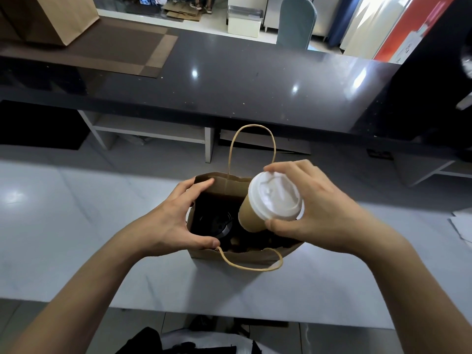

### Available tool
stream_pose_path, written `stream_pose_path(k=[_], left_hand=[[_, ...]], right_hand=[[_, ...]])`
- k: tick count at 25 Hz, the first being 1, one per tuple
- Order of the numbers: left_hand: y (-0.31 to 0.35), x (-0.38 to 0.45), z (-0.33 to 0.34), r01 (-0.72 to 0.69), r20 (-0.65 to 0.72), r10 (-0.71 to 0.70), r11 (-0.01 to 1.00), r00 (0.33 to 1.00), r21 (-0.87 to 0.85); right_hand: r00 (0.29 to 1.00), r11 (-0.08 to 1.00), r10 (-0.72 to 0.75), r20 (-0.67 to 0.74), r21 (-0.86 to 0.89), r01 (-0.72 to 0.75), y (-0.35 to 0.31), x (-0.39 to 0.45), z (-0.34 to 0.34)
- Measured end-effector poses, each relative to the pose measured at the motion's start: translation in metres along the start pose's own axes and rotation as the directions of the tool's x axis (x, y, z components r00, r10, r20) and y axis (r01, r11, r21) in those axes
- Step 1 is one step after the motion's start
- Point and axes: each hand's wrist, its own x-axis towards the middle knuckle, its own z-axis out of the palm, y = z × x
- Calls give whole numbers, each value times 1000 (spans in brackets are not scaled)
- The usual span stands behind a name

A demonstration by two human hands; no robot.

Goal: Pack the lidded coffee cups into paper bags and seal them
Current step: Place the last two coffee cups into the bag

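Right hand point(319, 213) curled round the white lid point(274, 196) of a tan paper cup point(251, 215), fingertip at the lid's far edge, thumb at its near edge, the rest of the palm behind it on the right. Cup tilted, base angled down and left into the right half of the open brown paper bag point(229, 255), lid still above the bag's mouth. Left hand point(168, 221) clasped on the bag's left rim, fingers hooked over the far left corner, thumb pressed along the near left edge, spreading the mouth open. Inside the left half of the bag, a second cup with a black lid point(215, 223), standing deep in shadow; whether seated in a carrier or loose, cannot tell. Twisted paper handles on both long sides of the bag: far handle point(251, 139) upright in a loop, near handle point(251, 264) flopped forward over the front wall toward the person. Bag upright on the pale grey bench point(76, 226), about midway along it, nearer the near edge than the far edge. Beyond the bench's far edge, a higher dark glossy counter point(255, 80) with a brown woven mat point(122, 52) at its far left and a cardboard box point(58, 16) just past the mat in the far left corner. At the bench's right edge, a few sheets of white paper point(462, 226).
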Motion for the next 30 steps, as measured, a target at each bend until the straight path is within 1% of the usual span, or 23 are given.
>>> stream_pose_path(k=[5, 9, 13, 16, 19, 26, 30], left_hand=[[1, -2, 1, -2, -4, 2, 1000, 1000, 8], [3, -4, 2, 0, -7, 0, 1000, 1000, 18], [1, -5, 3, -2, -12, 2, 1000, 1000, 15], [1, -5, 3, -10, -11, 11, 1000, 1000, 8], [2, -5, 3, -11, -8, 11, 1000, 1000, 2], [1, -5, 4, -13, -13, 13, 1000, 1000, 6], [1, -4, 4, -11, -11, 11, 1000, 1000, 12]], right_hand=[[993, 965, -35, 110, -254, 62, -10, 8, 21], [987, 902, 0, 161, -427, 70, -9, 20, 38], [979, 877, 38, 202, -476, 64, -4, 29, 57], [979, 850, 39, 199, -523, 72, 0, 33, 69], [980, 852, 47, 193, -520, 62, 3, 38, 73], [954, 840, 118, 276, -540, 53, -1, 38, 73], [958, 776, 112, 263, -626, 81, -6, 44, 77]])
